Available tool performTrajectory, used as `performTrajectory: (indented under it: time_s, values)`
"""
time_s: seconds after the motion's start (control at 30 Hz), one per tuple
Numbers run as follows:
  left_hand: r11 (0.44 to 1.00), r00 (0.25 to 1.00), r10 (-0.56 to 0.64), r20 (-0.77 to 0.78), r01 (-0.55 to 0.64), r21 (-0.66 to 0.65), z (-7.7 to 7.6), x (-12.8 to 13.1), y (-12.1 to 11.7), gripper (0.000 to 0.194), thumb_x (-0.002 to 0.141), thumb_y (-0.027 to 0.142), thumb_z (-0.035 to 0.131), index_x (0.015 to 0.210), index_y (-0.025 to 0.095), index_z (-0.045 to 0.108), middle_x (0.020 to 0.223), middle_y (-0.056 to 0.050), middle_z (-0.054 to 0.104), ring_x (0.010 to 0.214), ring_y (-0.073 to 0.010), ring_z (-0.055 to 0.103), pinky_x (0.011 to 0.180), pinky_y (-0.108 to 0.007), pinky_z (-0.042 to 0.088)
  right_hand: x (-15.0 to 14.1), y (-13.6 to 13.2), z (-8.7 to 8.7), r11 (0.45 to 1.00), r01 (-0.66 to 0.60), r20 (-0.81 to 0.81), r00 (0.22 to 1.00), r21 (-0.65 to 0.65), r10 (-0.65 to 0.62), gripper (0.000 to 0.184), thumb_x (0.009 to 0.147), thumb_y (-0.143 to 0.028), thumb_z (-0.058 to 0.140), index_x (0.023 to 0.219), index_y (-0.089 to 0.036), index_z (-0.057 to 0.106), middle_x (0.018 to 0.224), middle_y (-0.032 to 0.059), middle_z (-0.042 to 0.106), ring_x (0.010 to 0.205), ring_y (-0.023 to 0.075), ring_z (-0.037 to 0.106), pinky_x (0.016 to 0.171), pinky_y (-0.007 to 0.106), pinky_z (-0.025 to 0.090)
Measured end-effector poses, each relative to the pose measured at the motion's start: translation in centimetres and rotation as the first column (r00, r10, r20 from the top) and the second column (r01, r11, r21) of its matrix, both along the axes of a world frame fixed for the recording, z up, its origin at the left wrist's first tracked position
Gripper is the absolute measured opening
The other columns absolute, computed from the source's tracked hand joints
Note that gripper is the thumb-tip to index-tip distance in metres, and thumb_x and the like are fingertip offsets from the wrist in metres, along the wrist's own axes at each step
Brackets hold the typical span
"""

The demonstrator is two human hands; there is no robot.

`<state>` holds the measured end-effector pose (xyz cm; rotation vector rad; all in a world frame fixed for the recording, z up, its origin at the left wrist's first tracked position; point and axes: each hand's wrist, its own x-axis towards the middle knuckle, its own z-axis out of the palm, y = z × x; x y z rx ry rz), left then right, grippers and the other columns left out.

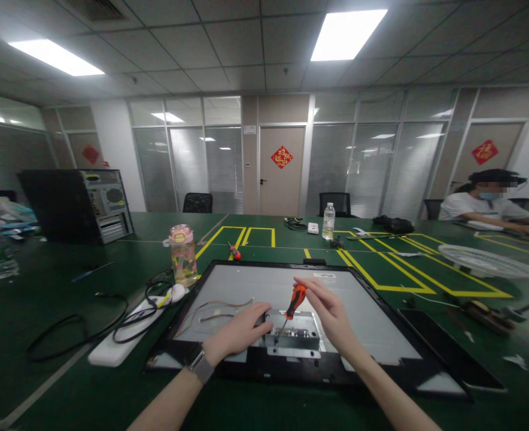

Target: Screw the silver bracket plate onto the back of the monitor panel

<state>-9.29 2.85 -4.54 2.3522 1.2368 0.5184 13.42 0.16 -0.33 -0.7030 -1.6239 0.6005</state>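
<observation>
In front of me lies a flat display panel [242,281] with a black frame and a pale grey back. A metal bracket [307,342] sits near its lower middle. My right hand [330,308] holds a screwdriver [297,300] with an orange and black handle. It tilts, its tip down at the bracket's lower left. My left hand [240,329] lies with fingers stretched out and thumb apart, touching the bracket's left side. Thin wires [201,305] run across the panel left of the bracket. Whether the tip sits in a screw is too small to tell.
Left of the panel are a white power strip [123,341], black cables [76,335] and a pink-lidded bottle [182,257]. A black computer case [67,203] stands farther left. To the right lie a dark flat panel [453,347] and an oval base [484,260]. A person [484,206] sits far right.
</observation>
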Motion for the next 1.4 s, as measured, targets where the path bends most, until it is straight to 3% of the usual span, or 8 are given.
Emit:
performTrajectory:
  time_s: [0.13, 0.3, 0.47, 0.63, 0.83, 1.03, 1.27, 1.4]
  values:
    - [1.000, 1.000, -0.009, 0.006, 0.009, 0.003, 0.06, 0.03, -0.02, 0.050, 0.090, 0.049, 0.041, 0.132, 0.022, 0.045, 0.137, -0.007, 0.047, 0.124, -0.0225, 0.043, 0.105, -0.035, 0.030, -0.01, 0.09, -0.13, 0.999, -0.025, -0.016, 1.000, -0.043, 0.024, 0.027, 0.088, -0.036, 0.055, 0.109, -0.024, 0.067, 0.100, 0.0076, 0.070, 0.098, 0.0247, 0.063, 0.089, 0.041, 0.049]
    - [1.000, 1.000, -0.004, 0.014, 0.004, 0.000, -0.12, -0.05, 0.09, 0.052, 0.089, 0.051, 0.041, 0.132, 0.022, 0.045, 0.138, -0.008, 0.047, 0.124, -0.0232, 0.043, 0.106, -0.036, 0.029, -0.10, 0.18, -0.03, 0.999, 0.034, -0.026, 0.999, 0.018, -0.034, 0.024, 0.084, -0.037, 0.060, 0.100, -0.024, 0.071, 0.093, 0.0072, 0.070, 0.089, 0.0236, 0.063, 0.083, 0.040, 0.051]
    - [1.000, 1.000, -0.005, 0.004, 0.005, -0.007, 0.08, -0.07, -0.09, 0.052, 0.090, 0.050, 0.041, 0.132, 0.021, 0.045, 0.138, -0.008, 0.046, 0.124, -0.0239, 0.043, 0.106, -0.035, 0.030, 0.03, 0.22, -0.08, 0.998, -0.028, -0.038, 0.999, -0.049, 0.026, 0.028, 0.088, -0.037, 0.054, 0.109, -0.024, 0.067, 0.100, 0.0072, 0.070, 0.097, 0.0243, 0.064, 0.088, 0.041, 0.050]
    - [1.000, 1.000, 0.007, 0.008, -0.007, -0.014, 0.26, 0.02, -0.22, 0.050, 0.089, 0.048, 0.042, 0.131, 0.022, 0.046, 0.137, -0.008, 0.047, 0.125, -0.0238, 0.043, 0.106, -0.037, 0.029, 0.12, 0.58, -0.25, 0.999, 0.035, -0.038, 0.999, 0.030, -0.033, 0.020, 0.082, -0.036, 0.064, 0.093, -0.023, 0.073, 0.088, 0.0065, 0.071, 0.087, 0.0237, 0.063, 0.082, 0.040, 0.051]
    - [1.000, 1.000, -0.011, 0.013, 0.010, 0.006, 0.14, 0.08, -0.03, 0.049, 0.090, 0.048, 0.042, 0.131, 0.021, 0.046, 0.137, -0.008, 0.048, 0.123, -0.0239, 0.045, 0.106, -0.036, 0.030, 0.23, 0.34, -0.08, 0.998, -0.036, -0.010, 0.999, -0.046, 0.035, 0.029, 0.089, -0.038, 0.052, 0.110, -0.025, 0.067, 0.098, 0.0076, 0.071, 0.097, 0.0254, 0.064, 0.088, 0.043, 0.050]
    - [1.000, 1.000, -0.007, 0.012, 0.007, 0.012, -0.25, -0.03, 0.19, 0.052, 0.089, 0.050, 0.042, 0.132, 0.022, 0.047, 0.137, -0.008, 0.047, 0.124, -0.0256, 0.044, 0.106, -0.037, 0.030, 0.17, 0.40, -0.15, 1.000, 0.009, -0.028, 1.000, -0.011, -0.009, 0.021, 0.081, -0.036, 0.064, 0.095, -0.023, 0.072, 0.085, 0.0060, 0.068, 0.084, 0.0228, 0.064, 0.080, 0.038, 0.052]
    - [1.000, 1.000, -0.012, 0.000, 0.012, 0.015, 0.25, 0.05, -0.04, 0.052, 0.090, 0.049, 0.041, 0.132, 0.019, 0.045, 0.138, -0.009, 0.046, 0.124, -0.0246, 0.043, 0.106, -0.037, 0.030, 0.28, 0.19, -0.15, 0.995, -0.076, -0.015, 0.997, -0.062, 0.075, 0.031, 0.089, -0.038, 0.052, 0.114, -0.025, 0.065, 0.104, 0.0073, 0.069, 0.100, 0.0249, 0.064, 0.090, 0.042, 0.049]
    - [1.000, 1.000, -0.020, 0.003, 0.020, 0.018, 0.37, 0.16, -0.06, 0.049, 0.090, 0.047, 0.041, 0.131, 0.020, 0.046, 0.136, -0.009, 0.048, 0.122, -0.0235, 0.045, 0.105, -0.036, 0.031, 0.15, 0.29, -0.12, 1.000, 0.017, -0.017, 1.000, -0.007, -0.017, 0.026, 0.083, -0.038, 0.061, 0.103, -0.023, 0.070, 0.090, 0.0063, 0.070, 0.088, 0.0232, 0.064, 0.084, 0.039, 0.050]
